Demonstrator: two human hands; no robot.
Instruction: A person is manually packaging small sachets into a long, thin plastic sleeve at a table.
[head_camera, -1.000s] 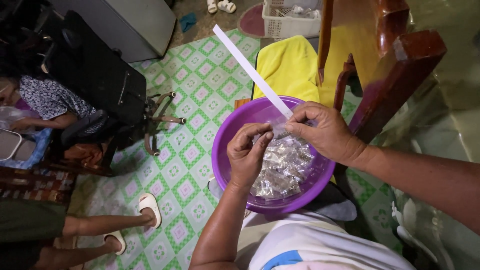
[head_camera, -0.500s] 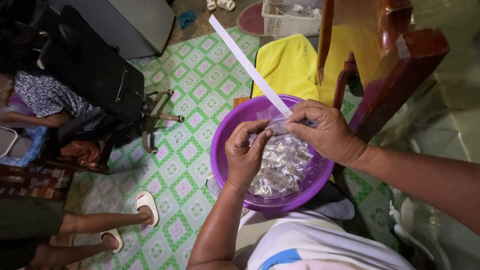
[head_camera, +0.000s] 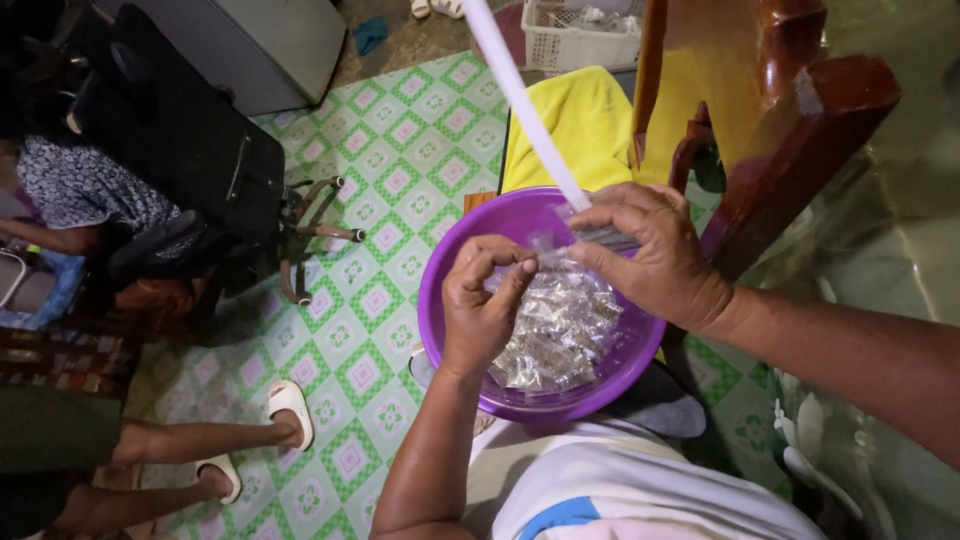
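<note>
A green-and-white patterned floor mat (head_camera: 400, 200) lies under a yellow cloth (head_camera: 585, 125), near a white plastic basket (head_camera: 570, 35). A reddish wooden chair (head_camera: 790, 110) stands at right; another person's feet in white sandals (head_camera: 290, 410) rest at lower left

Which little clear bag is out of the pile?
The bag pinched between both hands, above the purple bowl. The others lie heaped inside the bowl.

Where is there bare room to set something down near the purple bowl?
Free: green patterned floor mat between the round purple plastic bowl and the black chair. Crowded: the bowl, full of small clear packets, under the left hand and right hand.
</note>
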